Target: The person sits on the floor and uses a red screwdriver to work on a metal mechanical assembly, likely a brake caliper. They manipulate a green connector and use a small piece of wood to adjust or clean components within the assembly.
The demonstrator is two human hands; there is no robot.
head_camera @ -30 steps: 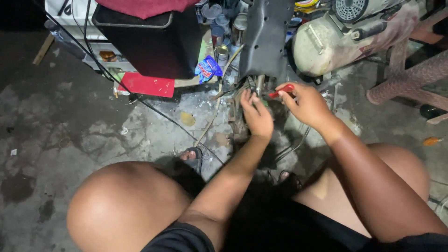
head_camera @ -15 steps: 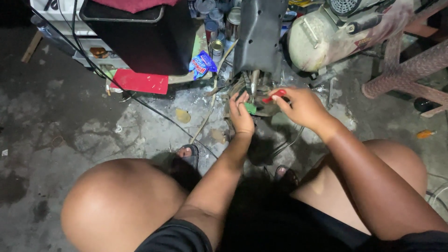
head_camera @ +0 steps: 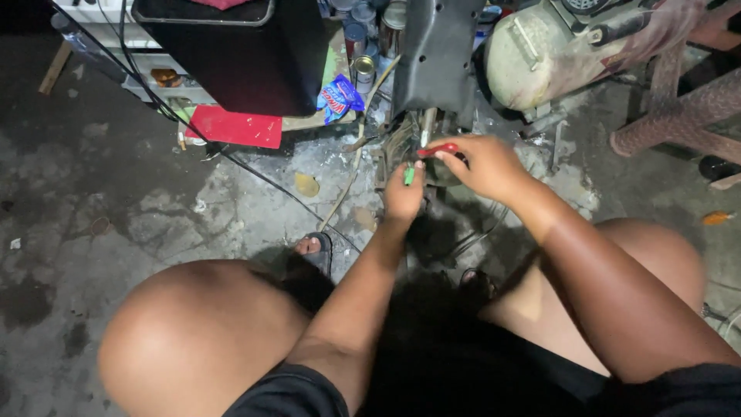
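Red-handled tool (head_camera: 438, 149) pinched in the right hand (head_camera: 485, 166), thumb and fingers clenched round the handle, metal end hidden against the machine. Green-handled tool (head_camera: 409, 175) grasped in the left hand (head_camera: 404, 199), fingers curled shut about it, just the green tip poking above the knuckles. Both hands close together, nearly touching, low at the foot of a dark grey machine part (head_camera: 437, 54) standing upright on the concrete floor (head_camera: 116, 224). Tangle of wires (head_camera: 395, 143) just beside the green tip, at the base of that part. Seen from above, seated, bare knees spread wide either side of the arms; a sandalled foot (head_camera: 312, 249) flat on the floor between the left knee and the work.

Behind, left of the machine part: black box-shaped case (head_camera: 231, 54), a red flat sheet (head_camera: 235, 127) lying under its front edge, a blue crumpled packet (head_camera: 338, 96) beside a few tin cans (head_camera: 363, 69). To the right, a cream-coloured tank (head_camera: 540, 58), grimy, lying on its side. Black cable (head_camera: 255, 174) trailing across the stained floor from the case toward the foot. Woven brown chair leg (head_camera: 679, 116) at the far right edge.
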